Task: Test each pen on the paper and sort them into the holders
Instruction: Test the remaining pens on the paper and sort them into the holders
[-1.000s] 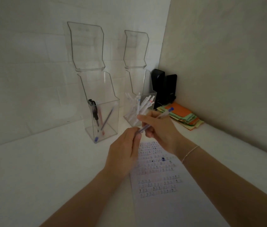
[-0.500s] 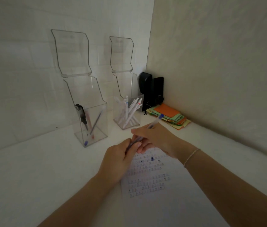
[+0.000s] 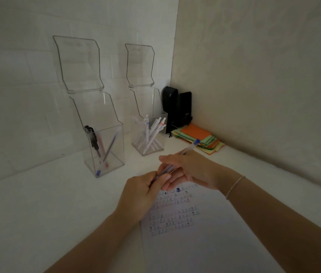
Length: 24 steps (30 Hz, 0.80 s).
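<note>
Both hands are meeting over the top edge of the paper (image 3: 205, 233), sharing one pen (image 3: 190, 147). The right hand (image 3: 191, 168) is grasping the clear barrel, its fingers curled loosely round the middle, so the blue-capped end is sticking out past its knuckles and pointing up and away toward the note stack (image 3: 199, 137). The left hand (image 3: 141, 194) is pinching the pen's near end between thumb and fingertips; whether that end carries a cap cannot be told, since the fingers are covering it. The pen is slanting, its low end in the left fingers and its high end beyond the right ones, held above the sheet rather than touching it.

Just under both sets of fingers, rows of small test marks are covering the upper part of the paper, with one darker blue mark lying close below the right fingertips.

Beyond the left fingers, the left holder (image 3: 104, 150) is standing with a few pens leaning inside it, one black-clipped and one blue-tipped. Beyond the right fingers, the right holder (image 3: 149, 134) is holding a bunch of white pens. Both holders are standing well apart from the hands. A thin bracelet (image 3: 234, 187) is circling the right wrist.
</note>
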Available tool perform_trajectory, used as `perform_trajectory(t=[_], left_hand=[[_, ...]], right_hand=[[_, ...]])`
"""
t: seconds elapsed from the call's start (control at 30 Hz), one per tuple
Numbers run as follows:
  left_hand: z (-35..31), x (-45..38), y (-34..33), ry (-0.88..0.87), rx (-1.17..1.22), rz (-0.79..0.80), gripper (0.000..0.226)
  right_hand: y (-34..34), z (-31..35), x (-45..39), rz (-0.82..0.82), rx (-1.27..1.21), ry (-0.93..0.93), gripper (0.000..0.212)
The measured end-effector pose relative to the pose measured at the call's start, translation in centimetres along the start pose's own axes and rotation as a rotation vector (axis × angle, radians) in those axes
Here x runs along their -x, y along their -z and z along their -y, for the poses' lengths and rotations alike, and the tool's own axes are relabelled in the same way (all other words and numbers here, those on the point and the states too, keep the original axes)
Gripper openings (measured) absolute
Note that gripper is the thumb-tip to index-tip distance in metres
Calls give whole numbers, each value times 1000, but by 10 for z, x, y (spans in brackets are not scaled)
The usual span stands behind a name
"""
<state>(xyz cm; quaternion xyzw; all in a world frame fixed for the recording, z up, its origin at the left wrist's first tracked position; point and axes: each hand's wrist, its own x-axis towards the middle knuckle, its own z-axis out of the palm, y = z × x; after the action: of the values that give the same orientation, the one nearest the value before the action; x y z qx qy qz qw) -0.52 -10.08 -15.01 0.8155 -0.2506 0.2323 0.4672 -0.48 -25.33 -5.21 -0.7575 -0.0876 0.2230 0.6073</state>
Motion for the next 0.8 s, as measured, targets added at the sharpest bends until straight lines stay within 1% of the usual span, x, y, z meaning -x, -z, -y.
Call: perform_trajectory(t=[0.1, 0.17, 0.23, 0.3, 0.37, 0.43, 0.5, 0.57, 0.63, 0.7, 0.77, 0.8], left_hand=[[2, -1, 2, 31, 32, 3, 39], [7, -2, 4, 60, -25, -6, 49], [7, -3, 8, 88, -139, -19, 48], [3, -4, 12, 162, -242, -20, 50], [2, -4, 13, 225, -312, -24, 48], [3, -4, 10, 185, -404, -1, 43], [4, -3, 6, 123, -486, 50, 37], [5, -1, 4, 75, -513, 90, 33], [4, 0, 4, 33, -471, 128, 31], [4, 2, 2, -10, -445, 182, 31], [5, 2, 1, -38, -447, 233, 30], [6, 2, 1, -36, -447, 257, 30]], right_hand=[[0, 0, 3, 19, 28, -1, 44], [-5, -4, 4, -37, 59, 41, 45], [-6, -6, 6, -144, 32, 99, 41], [4, -6, 11, -284, -123, 165, 34], [23, -6, 20, -414, -284, 193, 27], [38, -13, 30, -483, -347, 172, 20], [41, -26, 37, -489, -362, 141, 12], [37, -40, 41, -477, -340, 115, 5], [31, -55, 42, -498, -239, 85, 13], [23, -67, 39, -559, -137, 69, 27], [15, -79, 35, -597, -190, 45, 47], [12, -83, 33, -603, -221, 41, 52]])
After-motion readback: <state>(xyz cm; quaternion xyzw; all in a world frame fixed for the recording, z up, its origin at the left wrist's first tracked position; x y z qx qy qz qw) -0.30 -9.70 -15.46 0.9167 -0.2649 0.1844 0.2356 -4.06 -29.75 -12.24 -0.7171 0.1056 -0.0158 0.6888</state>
